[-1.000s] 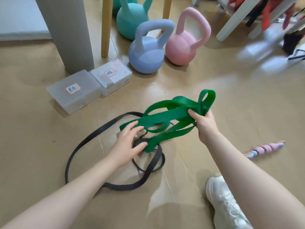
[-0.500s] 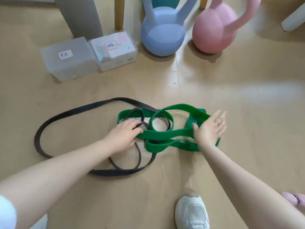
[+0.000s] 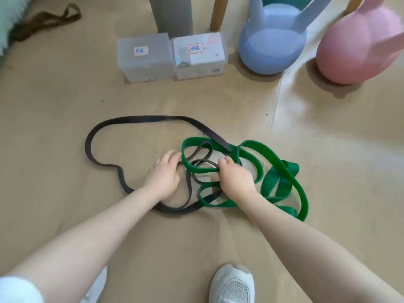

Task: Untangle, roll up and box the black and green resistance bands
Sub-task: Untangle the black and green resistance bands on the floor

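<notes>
Green band [image 3: 282, 169] and black band [image 3: 102, 127] lie tangled on the tan floor [image 3: 65, 106], both hands in the knot.

The right hand [image 3: 235, 179] curls its fingers round a green loop at the centre, pinching it; the left hand [image 3: 162, 173], at its 9 o'clock, lies with fingers spread and relaxed, tips touching the green edge. The black band sweeps out toward 10 o'clock. Two clear boxes [image 3: 172, 55] sit at 12 o'clock, a blue kettlebell [image 3: 271, 47] and a pink kettlebell [image 3: 356, 51] toward 1 and 2 o'clock.
</notes>
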Tool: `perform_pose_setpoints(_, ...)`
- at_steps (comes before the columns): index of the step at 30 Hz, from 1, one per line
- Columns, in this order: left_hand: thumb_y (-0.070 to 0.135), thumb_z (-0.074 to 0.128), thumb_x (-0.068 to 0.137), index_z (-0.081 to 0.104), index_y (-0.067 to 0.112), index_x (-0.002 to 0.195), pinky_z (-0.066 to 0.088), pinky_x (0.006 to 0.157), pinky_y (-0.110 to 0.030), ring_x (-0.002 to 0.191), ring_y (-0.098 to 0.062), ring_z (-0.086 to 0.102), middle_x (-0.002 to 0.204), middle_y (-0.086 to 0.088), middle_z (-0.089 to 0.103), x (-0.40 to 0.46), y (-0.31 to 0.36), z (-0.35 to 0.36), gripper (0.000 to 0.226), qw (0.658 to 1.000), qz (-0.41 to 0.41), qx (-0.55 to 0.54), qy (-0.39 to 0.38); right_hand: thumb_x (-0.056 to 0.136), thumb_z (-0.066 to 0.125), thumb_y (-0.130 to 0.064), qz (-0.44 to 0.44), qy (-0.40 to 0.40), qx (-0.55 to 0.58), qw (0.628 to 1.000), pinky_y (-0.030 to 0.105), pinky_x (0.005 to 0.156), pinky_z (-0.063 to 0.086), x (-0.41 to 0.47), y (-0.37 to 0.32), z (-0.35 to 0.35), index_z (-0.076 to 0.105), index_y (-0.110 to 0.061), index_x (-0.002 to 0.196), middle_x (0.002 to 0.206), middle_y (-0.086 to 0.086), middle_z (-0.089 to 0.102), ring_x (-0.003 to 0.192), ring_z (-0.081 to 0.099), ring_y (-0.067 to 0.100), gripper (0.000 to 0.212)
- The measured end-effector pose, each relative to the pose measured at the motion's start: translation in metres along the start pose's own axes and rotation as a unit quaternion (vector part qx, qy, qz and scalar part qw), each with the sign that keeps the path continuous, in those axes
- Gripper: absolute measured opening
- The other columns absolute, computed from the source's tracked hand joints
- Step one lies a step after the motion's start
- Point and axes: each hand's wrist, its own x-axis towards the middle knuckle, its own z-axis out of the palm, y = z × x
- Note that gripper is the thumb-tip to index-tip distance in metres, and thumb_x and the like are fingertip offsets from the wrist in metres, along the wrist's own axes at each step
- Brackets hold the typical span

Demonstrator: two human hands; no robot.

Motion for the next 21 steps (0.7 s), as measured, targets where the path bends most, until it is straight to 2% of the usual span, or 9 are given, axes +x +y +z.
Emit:
perform_pose_setpoints(5,0.019,0.049,0.092,0.022,0.011,0.146,0.030,0.109,-0.039,0.134,-0.029,0.032,0.150,-0.011,0.026,0.001,0.017,0.030,0.061,0.994,-0.080,-0.077,-0.023,0.091,0.040,-0.007,0.227,0.111,0.078,0.964,0.035,0.056,0.034,-0.046,0.078,-0.010,0.042,-0.007,0.101,0.104,0.016,0.053,0.075,0.056,0.039,0.010)
perform_pose_setpoints(7,0.026,0.049,0.093,0.026,0.011,0.144,0.033,0.104,-0.037,0.132,-0.029,0.036,0.147,-0.011,0.031,0.002,0.025,0.044,0.058,0.994,-0.066,-0.072,-0.044,0.091,0.041,-0.008,0.287,0.062,0.046,0.955,0.034,0.058,0.035,-0.064,0.099,-0.008,0.045,-0.008,0.100,0.109,0.014,0.049,0.075,0.053,0.037,0.010)
perform_pose_setpoints(9,0.030,0.050,0.093,0.025,0.013,0.144,0.036,0.101,-0.038,0.128,-0.029,0.038,0.144,-0.011,0.034,0.006,0.033,0.055,0.059,0.996,-0.060,-0.058,-0.031,0.090,0.044,-0.012,0.299,0.009,-0.021,0.954,0.034,0.066,0.038,-0.073,0.101,-0.005,0.050,-0.010,0.104,0.116,0.012,0.048,0.087,0.051,0.034,0.015)
perform_pose_setpoints(10,0.031,0.049,0.093,0.024,0.015,0.145,0.037,0.099,-0.040,0.126,-0.030,0.040,0.142,-0.012,0.035,0.008,0.036,0.058,0.060,0.997,-0.066,-0.041,-0.011,0.090,0.044,-0.013,0.300,0.008,-0.049,0.953,0.036,0.074,0.039,-0.075,0.098,-0.003,0.050,-0.011,0.114,0.123,0.013,0.047,0.098,0.049,0.034,0.025)
perform_pose_setpoints(12,0.032,0.048,0.093,0.021,0.015,0.146,0.038,0.098,-0.041,0.125,-0.031,0.040,0.140,-0.013,0.037,0.014,0.041,0.059,0.062,0.996,-0.087,-0.014,0.020,0.086,0.046,-0.009,0.288,0.063,-0.049,0.954,0.040,0.089,0.036,-0.073,0.080,-0.003,0.034,-0.009,0.138,0.139,0.016,0.040,0.116,0.042,0.036,0.054)
perform_pose_setpoints(14,0.032,0.047,0.094,0.031,0.013,0.142,0.036,0.098,-0.040,0.123,-0.031,0.039,0.134,-0.013,0.042,0.020,0.040,0.057,0.053,0.996,-0.084,0.029,0.031,0.078,0.052,-0.005,0.214,0.125,-0.036,0.968,0.045,0.099,0.035,-0.066,0.053,-0.009,0.033,-0.007,0.141,0.144,0.018,0.038,0.124,0.040,0.039,0.066)
perform_pose_setpoints(16,0.033,0.047,0.094,0.047,0.012,0.129,0.035,0.098,-0.039,0.120,-0.030,0.039,0.128,-0.013,0.044,0.028,0.036,0.055,0.041,0.996,-0.069,0.057,0.031,0.076,0.057,-0.007,0.101,0.184,-0.052,0.976,0.047,0.101,0.038,-0.054,0.029,-0.012,0.047,-0.006,0.132,0.139,0.019,0.045,0.124,0.045,0.040,0.058)
perform_pose_setpoints(18,0.034,0.049,0.093,0.049,0.014,0.126,0.034,0.098,-0.039,0.121,-0.030,0.038,0.130,-0.012,0.044,0.036,0.028,0.051,0.039,0.997,-0.061,0.049,0.027,0.086,0.052,-0.010,0.021,0.124,-0.019,0.992,0.043,0.109,0.029,-0.035,0.006,-0.017,0.041,-0.006,0.137,0.146,0.017,0.036,0.133,0.035,0.036,0.052)
perform_pose_setpoints(21,0.033,0.051,0.092,0.048,0.020,0.130,0.033,0.096,-0.038,0.120,-0.028,0.039,0.130,-0.006,0.051,0.048,0.018,0.049,0.040,0.998,-0.026,0.048,0.034,0.095,0.040,-0.013,0.032,0.012,-0.025,0.999,0.037,0.115,0.013,0.000,-0.013,-0.013,0.012,-0.007,0.147,0.154,0.013,0.020,0.141,0.019,0.029,0.059)
